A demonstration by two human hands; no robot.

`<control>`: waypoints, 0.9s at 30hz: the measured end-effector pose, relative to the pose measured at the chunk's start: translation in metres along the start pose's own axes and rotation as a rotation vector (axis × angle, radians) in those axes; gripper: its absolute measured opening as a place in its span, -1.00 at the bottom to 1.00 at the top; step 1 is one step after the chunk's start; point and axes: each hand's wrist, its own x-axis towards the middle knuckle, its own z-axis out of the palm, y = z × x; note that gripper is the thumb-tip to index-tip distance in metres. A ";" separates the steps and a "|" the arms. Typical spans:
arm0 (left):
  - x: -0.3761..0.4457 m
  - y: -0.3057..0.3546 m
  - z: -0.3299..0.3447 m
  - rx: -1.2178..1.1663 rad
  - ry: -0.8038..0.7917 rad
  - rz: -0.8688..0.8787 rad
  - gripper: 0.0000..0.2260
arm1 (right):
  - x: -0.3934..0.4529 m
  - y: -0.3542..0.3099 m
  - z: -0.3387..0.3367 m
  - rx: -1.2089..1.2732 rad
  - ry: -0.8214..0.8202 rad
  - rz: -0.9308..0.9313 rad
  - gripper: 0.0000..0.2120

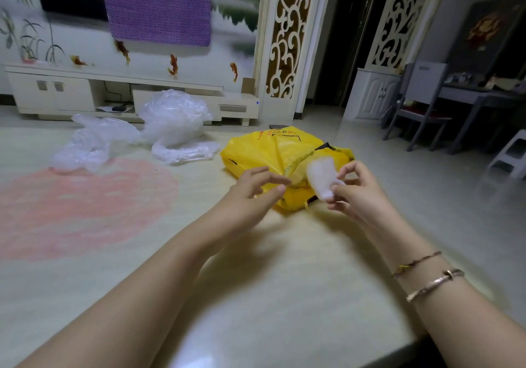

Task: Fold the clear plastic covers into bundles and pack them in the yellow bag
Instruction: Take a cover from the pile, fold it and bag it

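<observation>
Packing partly done: right hand (359, 194) pinched one folded bundle (323, 179) over the yellow bag (264, 148) on the table (284, 296), left hand (256, 186) loose-fingered, holding nothing, beside it; three unfolded clear covers (173, 117) lay well apart, apparently pending.

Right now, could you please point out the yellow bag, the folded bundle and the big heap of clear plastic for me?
yellow bag (264, 148): head view, on its upper left side panel.
folded bundle (321, 175): head view, on its white middle, above the right hand's fingers.
heap of clear plastic (173, 117): head view, on the crumpled centre.
</observation>
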 end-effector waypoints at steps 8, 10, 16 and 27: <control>0.003 -0.003 0.009 -0.201 -0.082 0.045 -0.72 | 0.014 0.005 0.043 0.220 -0.206 -0.094 -0.84; 0.005 -0.002 0.006 -0.272 -0.058 0.029 -0.73 | 0.023 0.006 0.052 0.152 -0.255 -0.118 -0.81; 0.005 0.000 -0.006 -0.369 -0.032 -0.040 -0.75 | 0.041 0.004 0.080 -0.199 -0.264 -0.099 -0.74; 0.006 -0.008 -0.030 -0.359 -0.060 -0.131 -0.87 | 0.028 0.000 0.068 -0.809 -0.359 -0.187 -0.73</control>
